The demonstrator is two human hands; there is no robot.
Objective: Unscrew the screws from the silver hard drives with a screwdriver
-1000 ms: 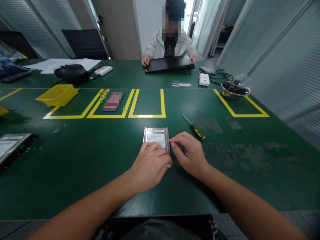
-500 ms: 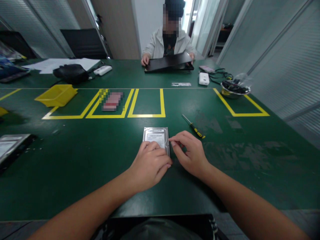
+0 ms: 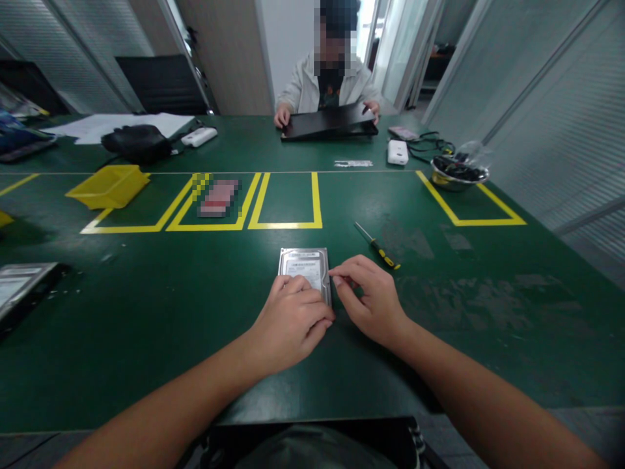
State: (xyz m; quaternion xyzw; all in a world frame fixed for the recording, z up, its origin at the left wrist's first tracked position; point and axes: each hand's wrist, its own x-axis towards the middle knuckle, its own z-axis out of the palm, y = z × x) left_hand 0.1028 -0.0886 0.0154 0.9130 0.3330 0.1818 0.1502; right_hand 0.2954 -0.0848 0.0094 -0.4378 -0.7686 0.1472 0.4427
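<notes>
A silver hard drive [image 3: 305, 262] with a white label lies flat on the green table in front of me. My left hand [image 3: 295, 316] covers its near part, fingers curled over it and the thumb at its lower right corner. At the drive's right edge is my right hand [image 3: 368, 293], index finger and thumb brought close together, the index tip at the edge. Whether anything small is between those fingertips is too fine to see. Beyond my right hand lies a screwdriver [image 3: 377, 246] with a black and yellow handle.
Farther left are a larger drive [image 3: 24, 286] with small bits beside it and a yellow bin [image 3: 110, 187]. A metal bowl [image 3: 459, 174] of dark parts sits back right. Across the table a person [image 3: 303, 88] holds a black panel [image 3: 327, 122]. Yellow tape marks rectangles.
My hands and the drive keep practically the same pose. The whole view has shifted very slightly, and the person opposite has tilted the black panel a little.
</notes>
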